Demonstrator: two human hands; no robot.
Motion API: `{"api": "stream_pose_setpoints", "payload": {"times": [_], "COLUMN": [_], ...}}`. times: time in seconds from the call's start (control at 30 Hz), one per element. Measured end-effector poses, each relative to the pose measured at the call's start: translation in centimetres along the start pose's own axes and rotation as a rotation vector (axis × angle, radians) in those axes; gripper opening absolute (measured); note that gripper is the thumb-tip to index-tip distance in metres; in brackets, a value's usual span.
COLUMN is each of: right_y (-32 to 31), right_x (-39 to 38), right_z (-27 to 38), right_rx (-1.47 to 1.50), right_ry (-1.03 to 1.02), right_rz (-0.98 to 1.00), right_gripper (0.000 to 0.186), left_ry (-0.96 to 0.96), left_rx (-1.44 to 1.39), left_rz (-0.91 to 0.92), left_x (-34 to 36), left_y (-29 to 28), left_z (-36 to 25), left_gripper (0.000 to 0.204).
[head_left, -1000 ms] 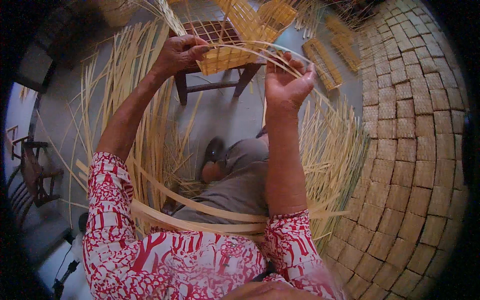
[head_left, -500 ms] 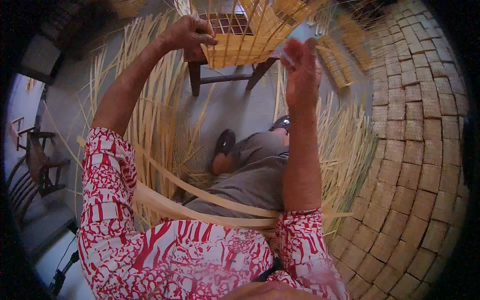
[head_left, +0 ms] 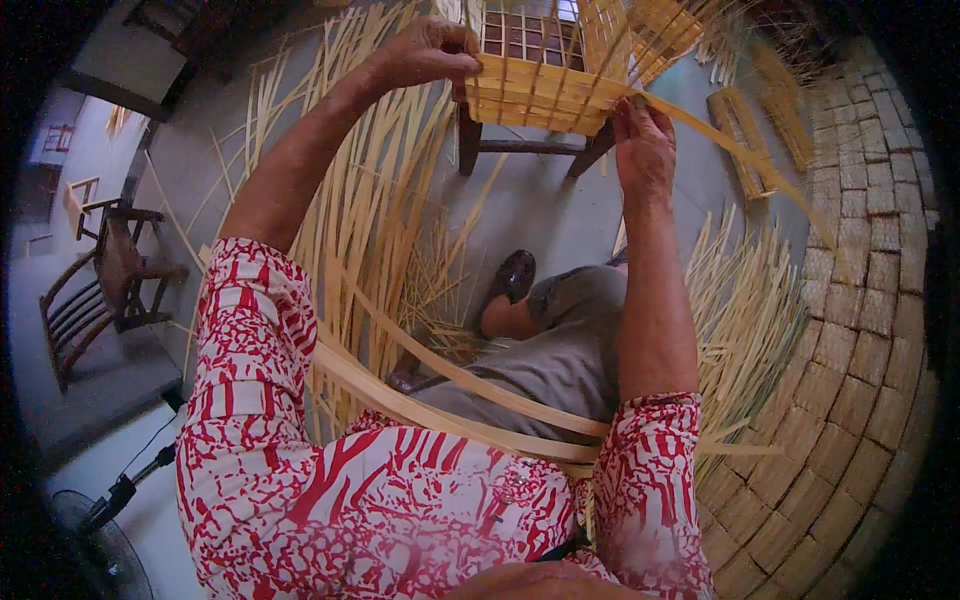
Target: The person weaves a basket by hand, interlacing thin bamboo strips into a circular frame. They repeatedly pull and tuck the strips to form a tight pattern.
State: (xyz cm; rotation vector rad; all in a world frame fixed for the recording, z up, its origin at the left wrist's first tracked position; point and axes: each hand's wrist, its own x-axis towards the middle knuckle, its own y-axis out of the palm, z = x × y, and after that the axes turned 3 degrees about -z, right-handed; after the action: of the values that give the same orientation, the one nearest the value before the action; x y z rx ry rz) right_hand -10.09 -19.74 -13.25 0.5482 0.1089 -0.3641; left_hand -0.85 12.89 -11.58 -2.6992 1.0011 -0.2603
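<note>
Right up at the dark wooden stool [head_left: 466, 140], the flat-slatted openwork basket [head_left: 540, 95] was pinched at its left edge by the outstretched left hand [head_left: 435, 52], a thin, bowed strip [head_left: 740, 150] nipped near the right corner by the raised right hand [head_left: 645, 142]!

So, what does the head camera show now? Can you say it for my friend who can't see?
A partly woven yellow basket is held by a dark stool: the left hand holds its left edge, and the right hand pinches a long strip at its right. Loose strips lie on the grey floor.
</note>
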Motion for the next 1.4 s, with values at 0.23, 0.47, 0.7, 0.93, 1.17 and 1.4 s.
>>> {"api": "stream_pose_setpoints", "payload": {"times": [0.23,0.47,0.7,0.93,1.17,1.4], "right_y": [1.1,3.8,4.0,3.3,5.1,6.4], "right_x": [-0.6,-1.9,-3.0,-4.0,-4.1,-4.8], "right_z": [0.3,-0.2,1.2,1.9,0.5,-0.5], "right_rx": [-0.167,0.017,0.015,-0.019,0.006,-0.031], "right_ry": [-0.015,0.017,-0.019,-0.029,0.023,-0.016], "right_rz": [-0.06,-0.071,-0.108,-0.175,-0.113,-0.048], "right_gripper": [0.018,0.017,0.017,0.02,0.018,0.018], "left_ry": [0.23,0.168,0.276,0.32,0.407,0.368], "left_rx": [0.327,-0.017,-0.187,-0.252,-0.238,0.431], "left_rz": [-0.556,-1.046,-1.094,-1.039,-1.135,-0.591], "left_x": [-0.8,-0.2,4.8,5.5,3.1,1.7], "left_y": [2.8,7.1,8.5,9.0,8.1,10.6], "left_z": [-1.3,-1.4,0.2,-0.5,-2.0,-9.1], "left_gripper": [0.046,0.057,0.028,0.024,0.036,0.029]}}
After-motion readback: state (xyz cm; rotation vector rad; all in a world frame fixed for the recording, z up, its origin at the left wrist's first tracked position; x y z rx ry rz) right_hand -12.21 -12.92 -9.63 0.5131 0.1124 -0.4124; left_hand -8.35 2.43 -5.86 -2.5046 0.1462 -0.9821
